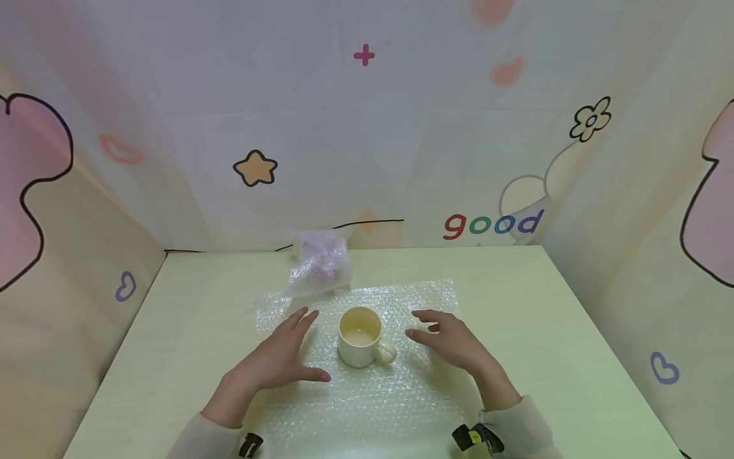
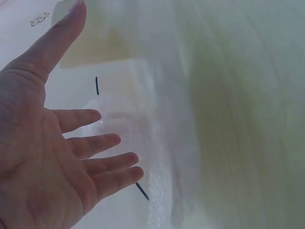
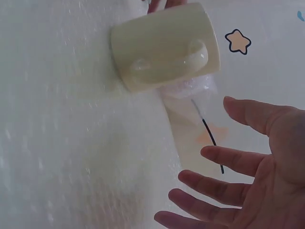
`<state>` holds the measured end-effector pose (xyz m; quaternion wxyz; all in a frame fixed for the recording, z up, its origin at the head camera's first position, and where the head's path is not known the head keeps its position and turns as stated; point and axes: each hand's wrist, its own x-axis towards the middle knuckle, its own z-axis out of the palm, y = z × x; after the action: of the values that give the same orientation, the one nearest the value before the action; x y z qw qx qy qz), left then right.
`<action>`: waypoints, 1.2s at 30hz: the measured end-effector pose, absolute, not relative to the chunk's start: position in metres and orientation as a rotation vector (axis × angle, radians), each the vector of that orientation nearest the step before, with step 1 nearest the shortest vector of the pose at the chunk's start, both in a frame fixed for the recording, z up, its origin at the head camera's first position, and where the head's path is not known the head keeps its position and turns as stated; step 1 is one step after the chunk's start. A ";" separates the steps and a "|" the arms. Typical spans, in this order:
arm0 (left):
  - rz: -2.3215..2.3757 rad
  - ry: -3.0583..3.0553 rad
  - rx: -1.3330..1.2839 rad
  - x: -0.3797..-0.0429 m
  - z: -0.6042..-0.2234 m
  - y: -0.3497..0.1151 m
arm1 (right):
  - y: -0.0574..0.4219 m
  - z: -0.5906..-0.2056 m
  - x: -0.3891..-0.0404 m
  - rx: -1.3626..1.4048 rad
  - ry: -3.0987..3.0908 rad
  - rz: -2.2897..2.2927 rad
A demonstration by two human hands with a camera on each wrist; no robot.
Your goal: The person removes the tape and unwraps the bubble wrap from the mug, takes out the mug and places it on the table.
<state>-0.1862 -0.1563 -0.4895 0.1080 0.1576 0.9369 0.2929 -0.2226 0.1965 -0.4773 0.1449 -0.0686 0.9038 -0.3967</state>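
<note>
A cream mug stands upright on a flat sheet of bubble wrap, its handle turned to the right. My left hand hovers to the left of the mug, fingers spread and thumb apart, touching nothing. On the other side my right hand is held a short way from the handle, with nothing in it. In the right wrist view the mug shows its handle side, and the fingers of the right hand are extended and apart from it. The left wrist view shows the left hand with straight fingers and an empty palm.
Behind the sheet, near the table's back edge, sits a bundle in clear bubble wrap with something pinkish-purple inside. The pale table is enclosed by printed curtains at the back and sides.
</note>
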 end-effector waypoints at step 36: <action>1.382 2.564 0.489 -0.205 -0.513 -0.100 | 0.161 -0.490 -0.206 -0.514 2.225 -1.394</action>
<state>-0.2046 -0.0996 -0.5129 0.0940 0.1648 0.8643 0.4658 -0.2056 0.1608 -0.4903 0.2312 -0.1870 0.8091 -0.5070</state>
